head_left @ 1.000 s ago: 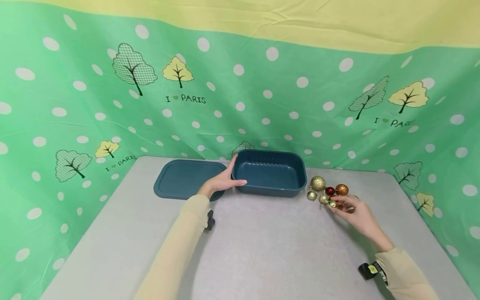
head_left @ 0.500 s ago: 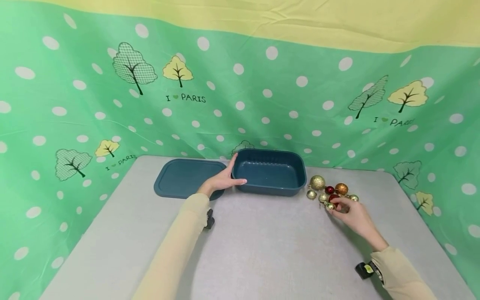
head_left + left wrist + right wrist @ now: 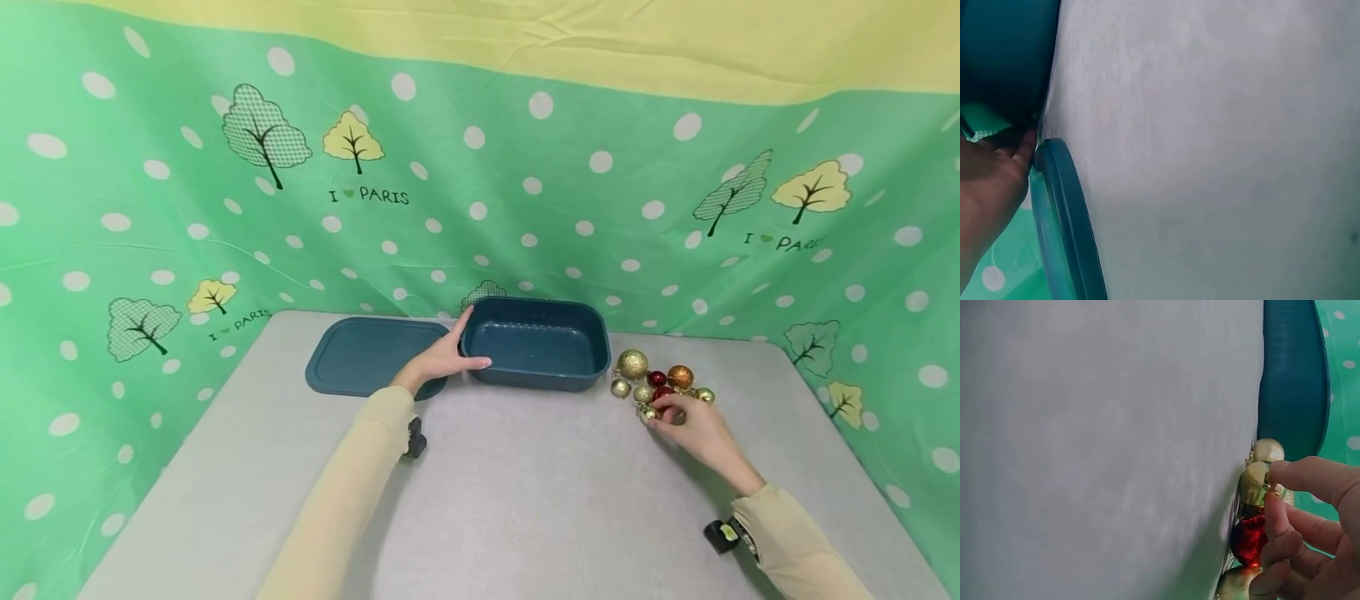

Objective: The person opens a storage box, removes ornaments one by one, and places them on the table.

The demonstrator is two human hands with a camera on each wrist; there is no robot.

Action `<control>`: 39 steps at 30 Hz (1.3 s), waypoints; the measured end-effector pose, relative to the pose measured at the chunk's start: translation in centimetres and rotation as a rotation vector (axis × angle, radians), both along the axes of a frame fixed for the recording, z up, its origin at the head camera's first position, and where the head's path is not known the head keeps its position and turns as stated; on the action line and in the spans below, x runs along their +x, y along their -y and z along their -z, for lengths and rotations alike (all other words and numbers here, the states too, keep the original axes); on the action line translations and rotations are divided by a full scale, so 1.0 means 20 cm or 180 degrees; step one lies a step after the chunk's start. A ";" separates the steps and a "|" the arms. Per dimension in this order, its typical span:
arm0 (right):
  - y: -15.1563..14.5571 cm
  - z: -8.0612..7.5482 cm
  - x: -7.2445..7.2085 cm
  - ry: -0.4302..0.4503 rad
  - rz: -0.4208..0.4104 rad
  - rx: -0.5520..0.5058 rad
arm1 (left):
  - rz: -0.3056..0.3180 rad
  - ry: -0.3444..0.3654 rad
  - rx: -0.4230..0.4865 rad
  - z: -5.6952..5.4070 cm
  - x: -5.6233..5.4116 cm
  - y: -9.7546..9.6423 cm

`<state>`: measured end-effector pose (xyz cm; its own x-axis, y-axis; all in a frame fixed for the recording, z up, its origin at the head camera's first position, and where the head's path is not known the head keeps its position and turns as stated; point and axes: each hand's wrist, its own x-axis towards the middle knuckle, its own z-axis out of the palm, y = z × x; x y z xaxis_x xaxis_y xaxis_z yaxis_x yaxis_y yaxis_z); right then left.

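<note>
In the head view, a deep blue plastic box [image 3: 536,343] stands at the back of the table. My left hand [image 3: 441,358] spans its left end, fingers fairly straight, thumb on the front rim. To the right, my right hand [image 3: 701,429] pinches a small shiny gold Christmas bauble [image 3: 648,412] between thumb and index finger. The right wrist view shows the fingertips at the cap of this gold bauble [image 3: 1254,482]. Around it lie a red bauble [image 3: 662,395], a large glittery gold bauble [image 3: 632,364], an orange bauble [image 3: 680,376] and several smaller ones.
A matching blue lid [image 3: 371,354] lies flat left of the box, partly under my left hand. The grey table [image 3: 517,492] ends at a green curtain [image 3: 480,167] with white dots and tree prints.
My right hand has moved a little left with the small gold bauble, uncovering a greenish-gold bauble behind it on the right. The left hand stays against the box.
</note>
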<state>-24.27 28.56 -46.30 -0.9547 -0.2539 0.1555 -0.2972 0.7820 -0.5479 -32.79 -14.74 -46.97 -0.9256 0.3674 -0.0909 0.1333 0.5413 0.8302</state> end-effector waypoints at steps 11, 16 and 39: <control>-0.08 -0.04 -0.01 -0.0056 -0.0305 -0.0272 | -0.0023 -0.0076 -0.0010 0.01 0.01 0.01; -0.12 -0.06 -0.01 -0.0300 -0.0466 -0.0338 | -0.0089 -0.0048 0.0111 0.03 0.01 0.01; -0.27 -0.08 0.06 -0.0524 -0.0327 0.0109 | -0.0143 -0.0307 0.0146 -0.02 0.15 0.21</control>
<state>-23.09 34.00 -44.63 -0.8858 -0.3565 0.2970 -0.4598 0.7602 -0.4589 -29.74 -18.95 -46.58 -0.9449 0.3271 0.0152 0.1902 0.5103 0.8387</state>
